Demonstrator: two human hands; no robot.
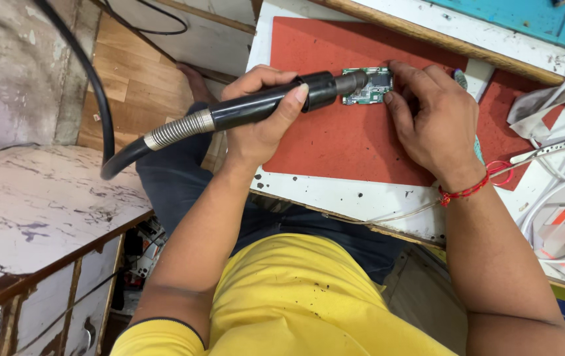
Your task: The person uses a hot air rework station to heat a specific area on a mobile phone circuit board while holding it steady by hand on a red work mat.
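Currently I am watching from the head view as both hands are working over a red mat [335, 142] lying on the white surface [361, 198].

Left hand [259, 115]: it is wrapping around the black handle of a hot-air tool [262, 105], grip closed fully round the barrel, thumb on top. The tool's long axis is running from lower left, where a ribbed metal collar is joining a black hose [97, 99], up to the right, where the grey nozzle is ending just at the left edge of a small green circuit board [369, 87]. Nozzle tip and board are looking as good as touching; I cannot tell whether a gap remains.

Right hand [431, 122]: it is resting on the mat directly right of the board, fingertips pressing together on the board's right edge and upper corner, pinning it flat. A red thread band [470, 188] is sitting on that wrist.

Relation that matters: the board is lying right of the left hand's grip, on the line of the nozzle, and left of the right hand, which is nearer to it.

White cables [553, 171] are trailing at the far right.
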